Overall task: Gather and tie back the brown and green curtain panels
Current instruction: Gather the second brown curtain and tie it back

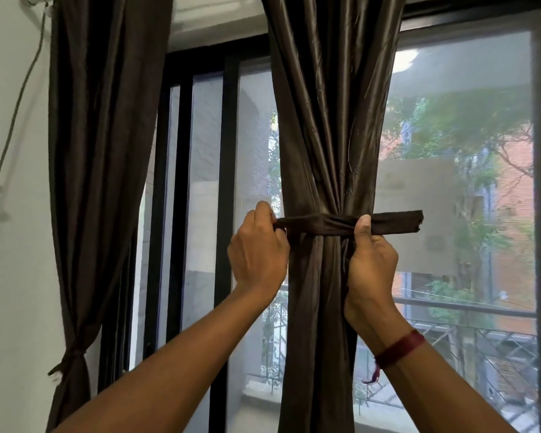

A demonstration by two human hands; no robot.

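Note:
A shiny dark brown curtain panel (pixel 328 120) hangs in the middle of the window, bunched at its waist by a dark fabric tie band (pixel 322 225) wrapped around it. My left hand (pixel 258 254) grips the band's left end beside the panel. My right hand (pixel 372 257) grips the band just right of the wrap, thumb up against it; the band's free end (pixel 403 221) sticks out level to the right. A second dark curtain panel (pixel 103 151) hangs at the left, gathered low down by its own tie (pixel 72 354).
A black-framed sliding window (pixel 228 182) with a mesh screen stands behind the curtains. A white wall with a cable (pixel 13 126) running down it is at the far left. A balcony railing (pixel 469 310), trees and a brick building show outside.

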